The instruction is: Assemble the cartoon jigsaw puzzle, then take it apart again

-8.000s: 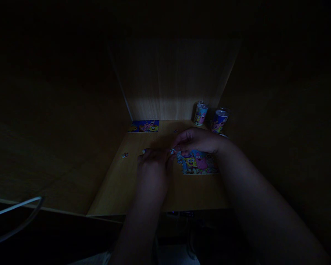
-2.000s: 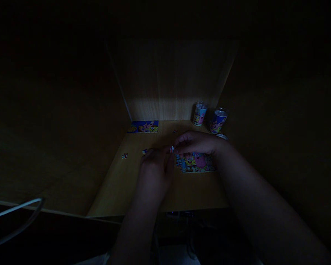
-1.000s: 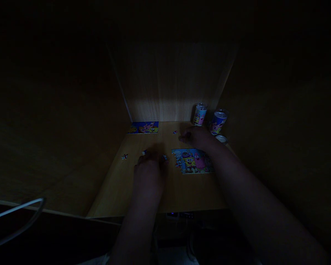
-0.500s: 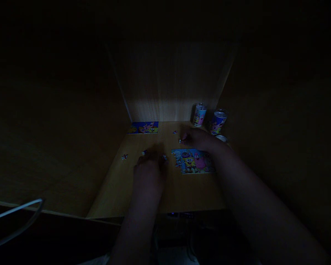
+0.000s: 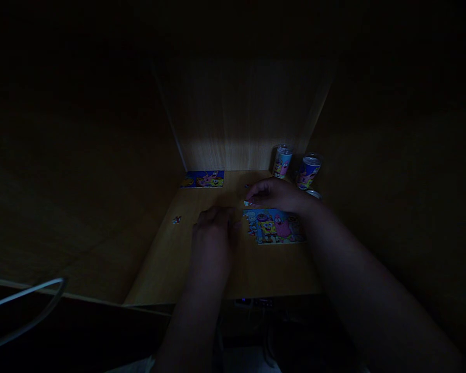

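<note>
The right hand (image 5: 272, 195) pinches a small piece (image 5: 246, 203), long axis unclear, just past the far left corner of the puzzle (image 5: 275, 229); the left hand (image 5: 213, 228) sits left of it, grip hidden from me.

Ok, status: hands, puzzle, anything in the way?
Right hand pinching a small piece. Left hand left of the puzzle, grip unclear. Puzzle's left edge uneven; right arm hides some of its right side.

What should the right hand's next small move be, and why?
Probably bring the small pale jigsaw piece pinched in the bare right hand toward the jagged left side of the multicoloured cartoon jigsaw: that side looks unfinished, and the piece is near it.
</note>
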Demonstrator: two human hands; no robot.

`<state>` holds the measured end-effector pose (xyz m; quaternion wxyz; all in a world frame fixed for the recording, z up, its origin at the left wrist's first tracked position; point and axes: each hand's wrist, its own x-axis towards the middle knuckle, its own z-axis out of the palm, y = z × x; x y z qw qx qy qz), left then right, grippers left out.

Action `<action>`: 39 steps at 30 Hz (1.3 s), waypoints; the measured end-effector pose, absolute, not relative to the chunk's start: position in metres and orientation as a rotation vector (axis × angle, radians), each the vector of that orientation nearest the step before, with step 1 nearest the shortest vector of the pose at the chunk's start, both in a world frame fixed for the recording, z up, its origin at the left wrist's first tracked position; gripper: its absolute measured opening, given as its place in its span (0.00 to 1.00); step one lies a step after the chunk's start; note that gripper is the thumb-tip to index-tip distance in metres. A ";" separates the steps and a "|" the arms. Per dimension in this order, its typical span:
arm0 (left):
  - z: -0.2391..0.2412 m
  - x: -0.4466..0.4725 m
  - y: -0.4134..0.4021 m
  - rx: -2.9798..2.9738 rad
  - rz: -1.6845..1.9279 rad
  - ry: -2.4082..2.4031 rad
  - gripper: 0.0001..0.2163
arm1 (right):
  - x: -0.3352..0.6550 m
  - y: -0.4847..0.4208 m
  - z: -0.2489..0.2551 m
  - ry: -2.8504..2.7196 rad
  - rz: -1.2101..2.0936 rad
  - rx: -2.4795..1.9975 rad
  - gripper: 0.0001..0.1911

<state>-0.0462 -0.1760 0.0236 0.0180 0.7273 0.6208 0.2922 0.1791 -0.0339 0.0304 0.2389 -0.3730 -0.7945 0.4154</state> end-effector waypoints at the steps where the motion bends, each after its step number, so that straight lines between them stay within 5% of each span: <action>1: 0.024 -0.046 -0.176 2.282 0.965 1.865 0.12 | 0.177 -0.036 0.031 -2.163 1.197 -0.984 0.10; 8: 0.025 -0.045 -0.177 2.345 1.085 1.698 0.10 | 0.169 -0.046 0.039 -1.995 1.575 -0.817 0.24; 15: 0.024 -0.045 -0.176 2.319 1.099 1.717 0.04 | 0.165 -0.051 0.047 -1.902 1.731 -0.743 0.24; 24: 0.023 -0.044 -0.176 2.353 1.100 1.693 0.06 | 0.166 -0.049 0.041 -1.931 1.627 -0.677 0.25; 39: 0.016 -0.055 -0.179 2.189 0.810 1.367 0.08 | 0.171 -0.045 0.042 -2.097 1.154 -0.978 0.12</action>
